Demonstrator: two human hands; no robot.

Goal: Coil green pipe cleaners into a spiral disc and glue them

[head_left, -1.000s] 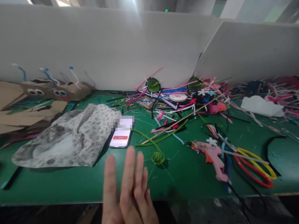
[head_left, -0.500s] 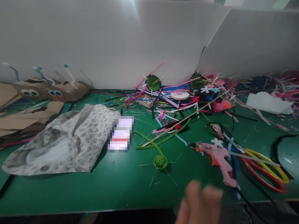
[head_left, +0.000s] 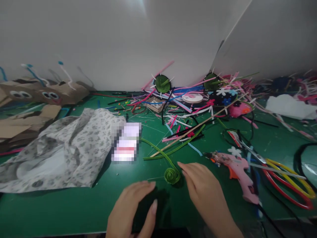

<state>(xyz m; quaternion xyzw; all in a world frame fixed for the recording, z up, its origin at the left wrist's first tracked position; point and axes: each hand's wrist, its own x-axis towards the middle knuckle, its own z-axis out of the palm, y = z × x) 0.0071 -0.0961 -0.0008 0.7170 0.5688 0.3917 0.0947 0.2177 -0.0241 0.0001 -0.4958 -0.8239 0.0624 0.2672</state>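
A green pipe cleaner lies on the green table, its near end rolled into a small spiral. My right hand rests just right of the spiral, fingers stretched toward it, index fingertip beside the coil and holding nothing. My left hand lies lower left of the spiral, fingers and thumb loosely apart over the table, empty. A phone with a lit screen lies beyond my left hand.
A pink glue gun with a black cord lies right of my right hand, beside red and yellow hoops. A patterned grey cloth covers the left. Brown paper figures stand far left. Several pipe cleaners and sticks pile along the white partition.
A second ago two hands were raised together at the bottom centre. They then dropped from view, one blurring at the lower right. Now both rest on the table around the green spiral.
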